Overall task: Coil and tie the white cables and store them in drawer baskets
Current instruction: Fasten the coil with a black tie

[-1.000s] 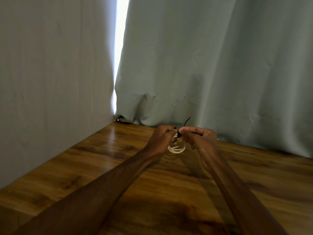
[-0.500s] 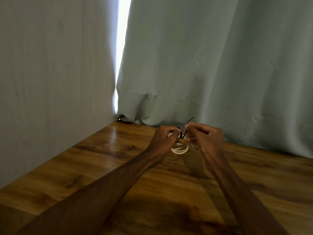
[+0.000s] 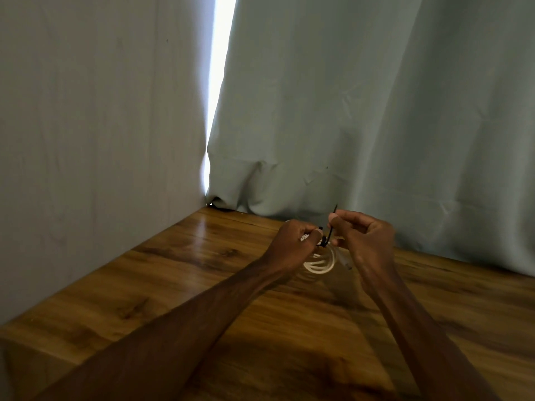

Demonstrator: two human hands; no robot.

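A small coil of white cable (image 3: 320,264) hangs between my two hands, just above the wooden tabletop (image 3: 202,273). My left hand (image 3: 292,247) grips the top of the coil with curled fingers. My right hand (image 3: 363,241) pinches the tail of a thin black tie (image 3: 330,230) that wraps the coil's top; the tie's tip sticks up past my thumb. A connector end of the cable shows below my right palm. No drawer or basket is in view.
A pale curtain (image 3: 362,111) hangs along the back edge of the table, and a grey fabric wall (image 3: 86,140) closes the left side. A bright gap of light (image 3: 217,82) runs between them. The table's front left corner lies at the lower left.
My right hand has drawn a little up and to the right with the tie's tail. The coil and left hand have shifted slightly right with the view.
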